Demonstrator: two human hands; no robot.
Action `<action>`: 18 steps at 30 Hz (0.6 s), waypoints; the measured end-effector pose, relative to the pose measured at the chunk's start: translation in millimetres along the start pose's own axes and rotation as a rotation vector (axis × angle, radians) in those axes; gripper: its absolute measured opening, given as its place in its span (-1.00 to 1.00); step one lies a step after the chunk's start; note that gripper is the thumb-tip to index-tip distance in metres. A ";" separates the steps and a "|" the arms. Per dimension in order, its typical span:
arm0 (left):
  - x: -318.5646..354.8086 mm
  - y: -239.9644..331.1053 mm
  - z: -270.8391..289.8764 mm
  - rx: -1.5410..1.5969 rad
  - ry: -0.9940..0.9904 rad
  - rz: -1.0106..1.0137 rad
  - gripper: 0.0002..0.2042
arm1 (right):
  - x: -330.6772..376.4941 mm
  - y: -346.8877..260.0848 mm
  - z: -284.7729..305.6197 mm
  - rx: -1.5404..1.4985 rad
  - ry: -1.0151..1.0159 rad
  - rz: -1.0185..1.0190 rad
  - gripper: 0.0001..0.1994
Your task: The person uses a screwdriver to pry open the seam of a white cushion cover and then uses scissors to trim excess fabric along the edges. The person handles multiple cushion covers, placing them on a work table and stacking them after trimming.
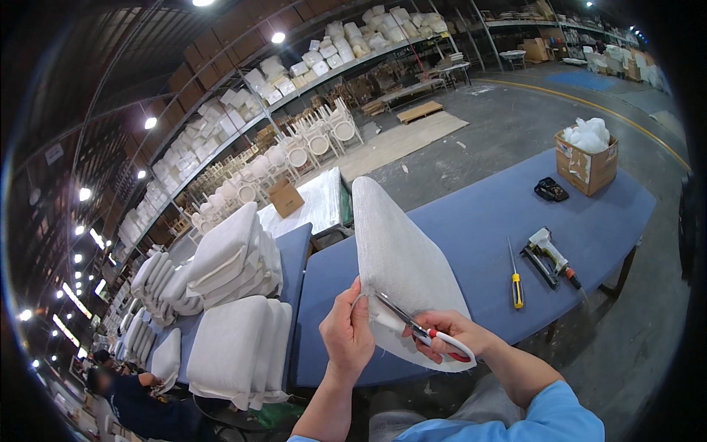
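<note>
At my far left, another person [158, 405] in dark clothes was near the cushions. Next to this person, several stacks of white cushions stood on a blue surface [294, 254]; the nearest stack [239, 346] was close to my left arm. Behind the stacks, a small cardboard box [286, 197] sat on a plastic-covered load, and pale chair frames [317, 140] stood in rows on the floor.

My left hand [348, 324] was pinching the edge of a white cushion [401, 250] between the thumb and the fingers. This cushion was in front of me, at the near side of a second blue surface [486, 221], with one end raised; I cannot tell whether its lower part touched this surface. My right hand [451, 330] was closed around the handles of the scissors [396, 309], and the blades lay against the cushion, with their tips just beside my left thumb.

Further right, a yellow-handled screwdriver [518, 291] lay on the surface, beside a staple gun [546, 254]. Beyond them was a small black object [551, 189], and near the far end stood an open carton [578, 168], filled with white stuffing [587, 135].
</note>
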State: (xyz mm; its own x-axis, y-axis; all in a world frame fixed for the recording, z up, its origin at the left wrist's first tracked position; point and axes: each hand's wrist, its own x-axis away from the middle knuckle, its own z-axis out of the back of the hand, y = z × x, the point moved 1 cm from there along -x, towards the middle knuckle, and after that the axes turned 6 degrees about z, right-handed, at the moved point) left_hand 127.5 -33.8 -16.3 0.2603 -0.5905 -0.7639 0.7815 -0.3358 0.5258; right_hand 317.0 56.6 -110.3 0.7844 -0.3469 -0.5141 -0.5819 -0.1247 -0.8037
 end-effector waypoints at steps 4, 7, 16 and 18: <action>-0.3 -0.7 0.8 0.051 -0.041 0.041 -0.75 | -3.7 -0.5 1.0 0.000 -0.018 0.027 -0.38; -0.7 -1.7 0.2 0.073 -0.043 0.065 -0.75 | -3.3 0.2 3.5 -0.008 -0.025 0.025 -0.39; -1.6 -2.7 -2.9 0.128 -0.032 0.097 -0.78 | -4.5 6.4 0.1 -0.061 0.046 0.050 -0.36; -1.7 1.7 -3.9 0.123 -0.030 0.101 -0.78 | -3.9 9.6 -0.4 -0.037 0.069 0.075 -0.34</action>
State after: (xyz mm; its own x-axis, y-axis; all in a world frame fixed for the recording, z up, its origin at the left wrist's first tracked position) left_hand 130.6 -30.5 -15.6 0.3160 -0.6466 -0.6943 0.6762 -0.3599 0.6429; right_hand 308.3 56.3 -115.9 0.7224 -0.4197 -0.5495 -0.6469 -0.1296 -0.7515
